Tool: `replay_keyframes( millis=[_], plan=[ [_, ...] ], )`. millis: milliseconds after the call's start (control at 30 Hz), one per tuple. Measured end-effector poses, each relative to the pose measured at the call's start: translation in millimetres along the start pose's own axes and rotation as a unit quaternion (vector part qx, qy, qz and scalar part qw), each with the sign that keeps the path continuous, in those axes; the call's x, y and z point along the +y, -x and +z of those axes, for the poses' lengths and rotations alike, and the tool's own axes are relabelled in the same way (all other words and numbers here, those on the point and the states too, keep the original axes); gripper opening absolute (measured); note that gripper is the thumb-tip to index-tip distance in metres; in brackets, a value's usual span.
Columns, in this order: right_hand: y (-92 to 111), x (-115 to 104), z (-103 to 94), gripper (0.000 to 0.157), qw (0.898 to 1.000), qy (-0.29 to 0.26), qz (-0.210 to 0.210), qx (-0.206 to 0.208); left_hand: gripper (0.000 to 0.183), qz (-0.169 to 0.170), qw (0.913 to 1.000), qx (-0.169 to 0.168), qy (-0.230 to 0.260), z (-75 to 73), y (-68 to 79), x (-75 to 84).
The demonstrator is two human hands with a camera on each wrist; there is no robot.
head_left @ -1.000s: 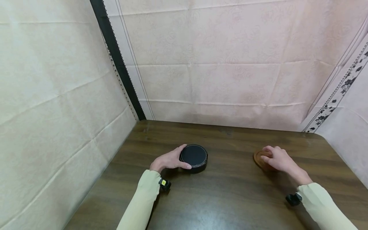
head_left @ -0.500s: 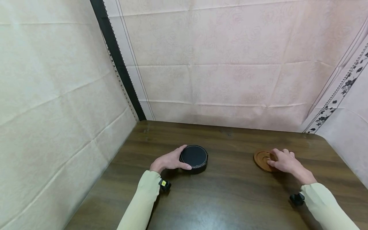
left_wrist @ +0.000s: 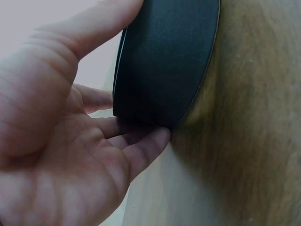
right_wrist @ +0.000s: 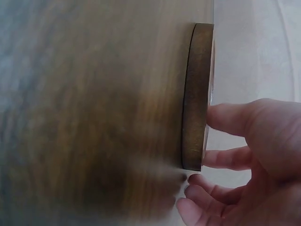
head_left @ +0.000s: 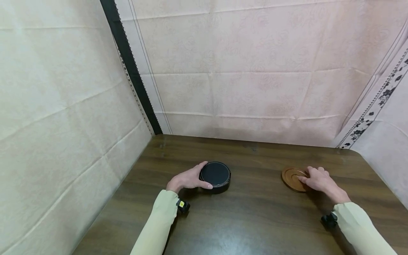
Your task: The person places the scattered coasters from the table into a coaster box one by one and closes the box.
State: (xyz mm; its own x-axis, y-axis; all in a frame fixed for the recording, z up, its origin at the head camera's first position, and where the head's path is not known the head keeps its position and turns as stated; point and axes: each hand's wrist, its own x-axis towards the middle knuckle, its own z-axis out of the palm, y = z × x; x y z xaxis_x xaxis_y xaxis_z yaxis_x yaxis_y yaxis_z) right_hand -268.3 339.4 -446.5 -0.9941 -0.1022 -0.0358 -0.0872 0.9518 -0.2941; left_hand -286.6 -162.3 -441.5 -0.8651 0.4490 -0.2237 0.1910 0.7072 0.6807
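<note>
My left hand (head_left: 188, 178) holds a round black box (head_left: 215, 173) from its left side, thumb on the near side and fingers round the far side. The left wrist view shows the box's dark smooth wall (left_wrist: 164, 61) between thumb and fingers, its base on the table. Over to the right, a flat round wooden coaster (head_left: 289, 178) with ring grooves lies on the table. My right hand (head_left: 318, 179) rests at its right edge. In the right wrist view the thumb and one fingertip touch the coaster's (right_wrist: 197, 99) upper face; the other fingers hang loosely beside its rim.
The brown wooden table (head_left: 248, 219) has its back edge against a pale cloth curtain (head_left: 255, 71). Another cloth wall (head_left: 63, 124) runs along the left, and patterned white cloth (head_left: 385, 95) hangs at the right.
My right hand has slid right from over the coaster to its right edge, uncovering more of the grooved top. The coaster, the left hand and the black box stay put.
</note>
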Motion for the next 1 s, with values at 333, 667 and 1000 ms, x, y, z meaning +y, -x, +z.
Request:
replay_keyframes(
  millis=[333, 667, 1000],
  plan=[
    [-5, 2, -1.8, 0.028, 1.0, -0.024, -0.007, 0.007, 0.112, -0.002, 1.0, 0.002, 0.003, 1.4, 0.2, 0.5],
    [1, -6, -14.4, 0.043, 0.996, -0.08, -0.014, 0.026, 0.111, 0.0, 1.0, 0.002, 0.006, 1.3, 0.7, 0.3],
    [9, -34, -31.8, 0.029, 0.99, -0.124, -0.038, 0.05, 0.111, 0.002, 1.0, 0.0, 0.004, 0.5, 0.8, -0.1]
  ],
)
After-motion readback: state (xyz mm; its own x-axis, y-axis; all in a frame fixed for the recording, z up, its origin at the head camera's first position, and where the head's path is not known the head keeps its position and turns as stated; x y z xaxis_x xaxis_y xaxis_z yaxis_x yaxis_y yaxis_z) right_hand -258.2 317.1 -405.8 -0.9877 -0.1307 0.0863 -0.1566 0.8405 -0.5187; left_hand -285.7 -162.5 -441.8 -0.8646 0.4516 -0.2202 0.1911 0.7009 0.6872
